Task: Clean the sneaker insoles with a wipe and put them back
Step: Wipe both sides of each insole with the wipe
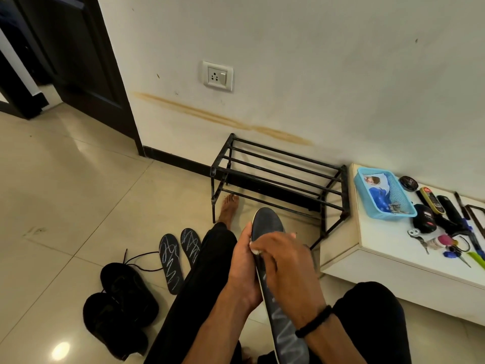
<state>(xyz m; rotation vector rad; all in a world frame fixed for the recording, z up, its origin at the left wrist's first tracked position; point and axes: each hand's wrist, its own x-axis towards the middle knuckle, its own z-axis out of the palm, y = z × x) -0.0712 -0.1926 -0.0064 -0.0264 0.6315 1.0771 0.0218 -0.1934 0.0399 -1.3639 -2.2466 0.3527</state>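
Insole [275, 298] in left grip [242, 269] | right grip [286, 264] pinching wipe [256, 252] (chalk scribbles, unreadable)

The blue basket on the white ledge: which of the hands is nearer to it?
Right. The right hand rubs the held insole, on the blue basket side; the left hand grips the insole's far edge, farther away.

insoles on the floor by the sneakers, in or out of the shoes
Out. Both insoles lie flat on the tile beside the black sneakers, their scribbled sides up, one partly hidden by the person's leg.
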